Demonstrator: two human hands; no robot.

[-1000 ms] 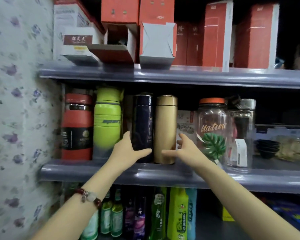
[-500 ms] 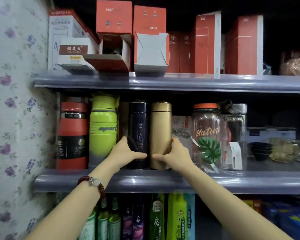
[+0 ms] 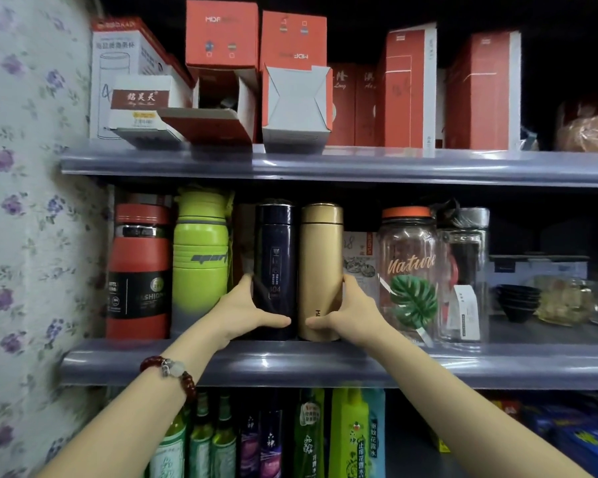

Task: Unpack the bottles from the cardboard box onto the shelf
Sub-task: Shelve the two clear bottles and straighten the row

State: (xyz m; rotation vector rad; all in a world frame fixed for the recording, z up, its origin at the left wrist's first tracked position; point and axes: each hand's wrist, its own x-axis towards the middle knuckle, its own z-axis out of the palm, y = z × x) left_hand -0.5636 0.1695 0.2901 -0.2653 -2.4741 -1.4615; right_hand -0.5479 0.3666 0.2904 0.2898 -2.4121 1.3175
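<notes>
Two slim flasks stand upright side by side on the grey middle shelf (image 3: 325,365): a dark navy flask (image 3: 275,250) and a gold flask (image 3: 321,257). My left hand (image 3: 246,313) wraps the lower part of the navy flask from its left side. My right hand (image 3: 347,310) grips the lower part of the gold flask from its right side. Left of them stand a lime green sport bottle (image 3: 201,260) and a red and black bottle (image 3: 139,274). An opened red cardboard box (image 3: 218,112) lies on the top shelf above.
Right of the gold flask stand a clear jar with an orange lid (image 3: 408,270) and a glass bottle (image 3: 466,274). Red boxes (image 3: 404,91) line the top shelf. Bottles and green pouches (image 3: 349,439) fill the shelf below. A floral wall (image 3: 25,236) closes the left side.
Both hands have moved in from open reaching poses and closed on the two flasks. The view has shifted closer and slightly upward.
</notes>
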